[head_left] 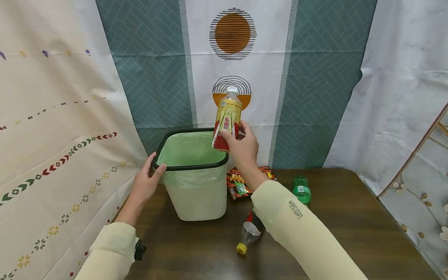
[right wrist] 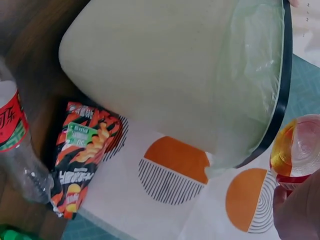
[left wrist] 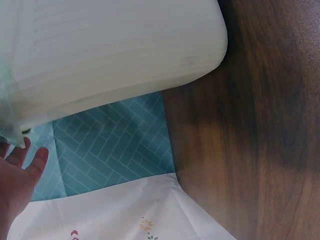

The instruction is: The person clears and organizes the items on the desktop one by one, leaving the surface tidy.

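Observation:
My right hand (head_left: 243, 150) holds a plastic drink bottle (head_left: 228, 121) upright, thumb across its red and yellow label, above the right rim of a trash bin (head_left: 198, 199). White-capped, the bottle shows its bottom end in the right wrist view, beside the bin's black rim (right wrist: 280, 107). A pale green bag (head_left: 180, 148) lines the bin and folds over its edge. At the bin's left corner, my left hand (head_left: 145, 182) touches the rim with fingers and thumb spread; the left wrist view shows its fingertips by the liner's edge.
Right of the bin lies a snack bag (head_left: 238, 186) with orange and black print. A clear bottle with a yellow cap (head_left: 241, 248) lies in front of it, and a green bottle (head_left: 301, 189) farther right. Patterned cloths (head_left: 320, 99) hang behind the wooden table (head_left: 343, 217).

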`<state>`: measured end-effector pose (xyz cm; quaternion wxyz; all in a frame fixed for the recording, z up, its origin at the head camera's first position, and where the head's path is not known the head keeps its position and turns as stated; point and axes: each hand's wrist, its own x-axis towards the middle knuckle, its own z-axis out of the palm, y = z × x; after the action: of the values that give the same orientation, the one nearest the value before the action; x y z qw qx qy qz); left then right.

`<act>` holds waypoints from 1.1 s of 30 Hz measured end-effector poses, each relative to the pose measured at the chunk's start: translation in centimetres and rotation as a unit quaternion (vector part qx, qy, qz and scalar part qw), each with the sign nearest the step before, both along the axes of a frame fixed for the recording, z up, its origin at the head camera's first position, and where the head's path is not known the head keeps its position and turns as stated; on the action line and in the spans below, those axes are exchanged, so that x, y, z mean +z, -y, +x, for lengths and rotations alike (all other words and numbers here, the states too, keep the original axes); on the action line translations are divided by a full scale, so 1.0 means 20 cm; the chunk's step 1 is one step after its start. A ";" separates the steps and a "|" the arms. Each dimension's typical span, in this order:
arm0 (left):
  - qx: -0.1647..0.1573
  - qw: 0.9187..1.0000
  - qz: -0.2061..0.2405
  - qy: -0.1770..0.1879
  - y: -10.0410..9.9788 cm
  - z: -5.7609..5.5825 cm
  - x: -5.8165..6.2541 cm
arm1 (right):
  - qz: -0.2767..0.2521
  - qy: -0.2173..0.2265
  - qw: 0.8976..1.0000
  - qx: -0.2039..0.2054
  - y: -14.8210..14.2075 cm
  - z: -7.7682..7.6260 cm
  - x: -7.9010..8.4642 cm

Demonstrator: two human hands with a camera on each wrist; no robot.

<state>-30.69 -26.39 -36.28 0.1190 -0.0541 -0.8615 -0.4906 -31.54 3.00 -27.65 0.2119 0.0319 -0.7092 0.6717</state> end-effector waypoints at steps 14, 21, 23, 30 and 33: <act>0.004 1.000 0.003 -0.002 0.01 0.00 0.00 | 0.021 -0.003 0.999 0.029 0.18 -0.04 0.03; 0.003 1.000 0.004 -0.004 0.00 -0.01 0.00 | 0.037 0.011 0.998 0.041 0.24 -0.05 0.01; 0.005 1.000 0.003 -0.007 0.00 -0.01 -0.01 | 0.044 0.018 0.998 0.044 0.25 -0.05 0.01; 0.009 1.000 0.004 -0.013 0.01 -0.02 -0.02 | 0.078 0.010 0.996 0.035 0.23 -0.06 0.01; 0.008 1.000 0.006 -0.016 0.01 -0.02 -0.02 | 0.075 0.007 0.997 0.034 0.19 -0.06 0.01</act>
<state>-31.12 -26.56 -36.65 0.1368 -0.0545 -0.8570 -0.4939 -32.77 -0.82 -27.43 0.1810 0.0676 -0.7572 0.6240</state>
